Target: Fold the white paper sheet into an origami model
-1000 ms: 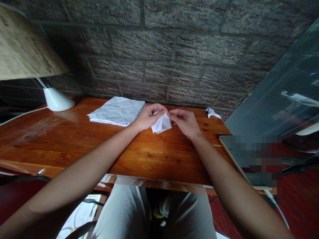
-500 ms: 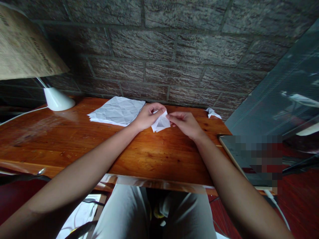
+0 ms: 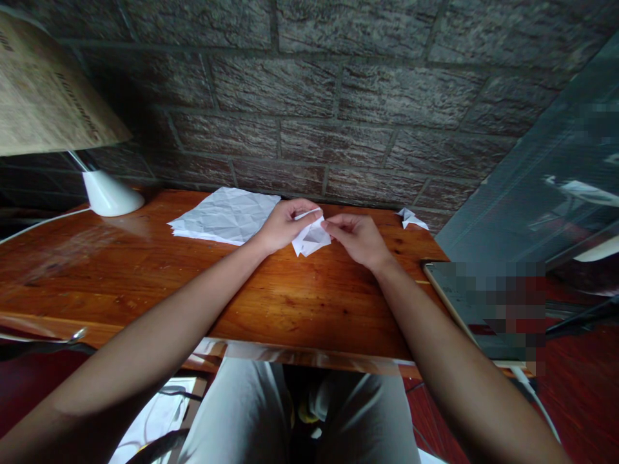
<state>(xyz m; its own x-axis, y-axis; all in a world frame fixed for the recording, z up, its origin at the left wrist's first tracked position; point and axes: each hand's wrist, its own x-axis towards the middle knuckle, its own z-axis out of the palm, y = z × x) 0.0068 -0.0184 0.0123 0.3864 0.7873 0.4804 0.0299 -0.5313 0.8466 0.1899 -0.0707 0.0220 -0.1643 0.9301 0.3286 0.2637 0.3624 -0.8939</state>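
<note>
A dark stone-block wall (image 3: 309, 90) fills the background, cut off by the frame at the top. Against it stands a glossy wooden surface (image 3: 290, 296), running out of view at the left. At the right a grey, sheet-like panel (image 3: 536, 167) leans in at a slant; what shows on or behind it is too blurred to name. Below the near edge are 2 legs in pale trousers (image 3: 236, 406), cut off at the bottom, with deep shadow between them.

A lamp occupies the left end: its printed shade (image 3: 58, 84) is cropped by the frame, the lettering hard to read, and its white base (image 3: 111, 194) stands on the surface. On the right edge lies a flat device (image 3: 449, 296), most of its face masked by pixel blocks. Near the wall is a stack of creased white sheets (image 3: 225, 216), its right corner partly behind the left hand (image 3: 284, 227).

That hand's grip is closed on a small folded paper (image 3: 313, 241), thumb in front, fingers mostly hidden. The right hand (image 3: 358, 238) pinches the paper's right edge between thumb and forefinger; its other fingers are curled and hard to make out. The paper sits between the 2 hands, above the middle of the surface; whether it touches the wood I cannot tell. A smaller folded white piece (image 3: 412, 220) lies well apart, at the far right corner.
</note>
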